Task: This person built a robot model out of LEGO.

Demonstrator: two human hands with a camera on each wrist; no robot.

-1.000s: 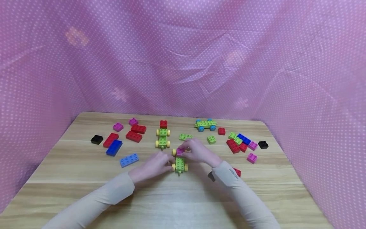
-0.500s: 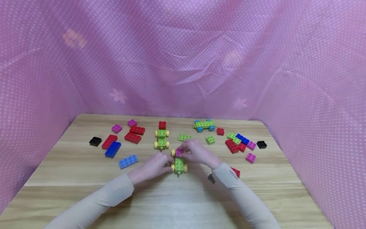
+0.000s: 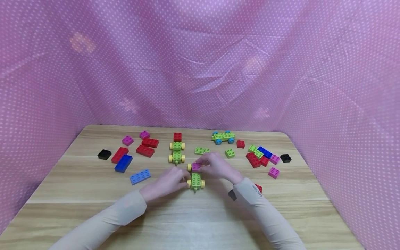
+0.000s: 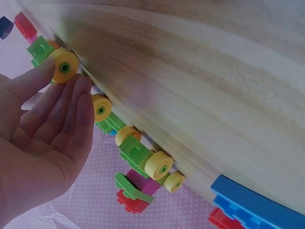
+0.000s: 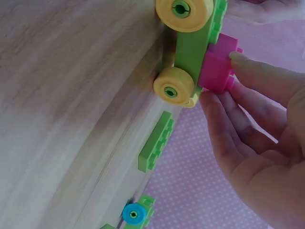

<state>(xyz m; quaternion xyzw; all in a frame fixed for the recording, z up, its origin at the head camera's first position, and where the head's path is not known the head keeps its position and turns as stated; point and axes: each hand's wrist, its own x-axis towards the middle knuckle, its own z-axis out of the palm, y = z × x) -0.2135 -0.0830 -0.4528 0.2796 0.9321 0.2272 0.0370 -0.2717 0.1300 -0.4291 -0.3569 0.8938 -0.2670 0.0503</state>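
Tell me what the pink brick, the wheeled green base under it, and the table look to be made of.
Pink brick: looks like moulded plastic, smooth, slightly glossy, one even colour, crisp studs.
Green base: the same kind of plastic; its yellow wheels look hard and smooth, with green hubs.
Table: wood-look top with pale streaky grain; whether solid wood or laminate cannot be told.

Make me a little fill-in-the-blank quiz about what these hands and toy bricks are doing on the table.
1. The right hand pinches a small ____ brick on top of the green cart.
2. The cart between the hands rolls on ____ wheels.
3. The left hand touches the cart's ____ with its fingertips.
4. The far cart at the table's back edge has ____ wheels.

Missing words: pink; yellow; wheel; blue
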